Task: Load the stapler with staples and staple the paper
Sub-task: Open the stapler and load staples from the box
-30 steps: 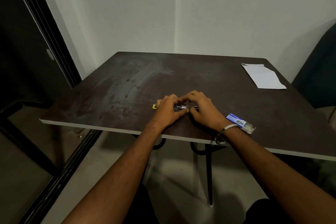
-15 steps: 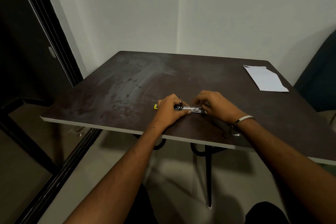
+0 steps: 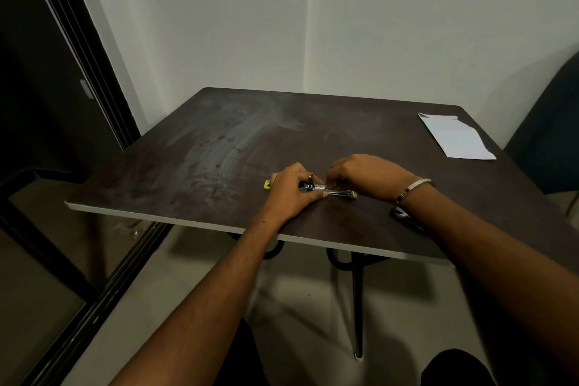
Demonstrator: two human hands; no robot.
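Holding: left hand (image 3: 289,189) wraps the stapler (image 3: 326,192) flat on the bench (image 3: 219,147), near its front edge, to stop sliding.
Right hand (image 3: 363,174): fingers curled at its open tray; staples too small to see.
Paper (image 3: 454,138): waits at far right corner.

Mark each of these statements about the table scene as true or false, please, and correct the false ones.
1. The left hand holds the stapler on the table. True.
2. The paper lies under the stapler. False: it lies apart, at the far right corner.
3. The right hand works at the opened stapler. True.
4. A bracelet is on the left wrist. False: it is on the right wrist.
5. The stapler is lifted high above the table. False: it rests on the tabletop.
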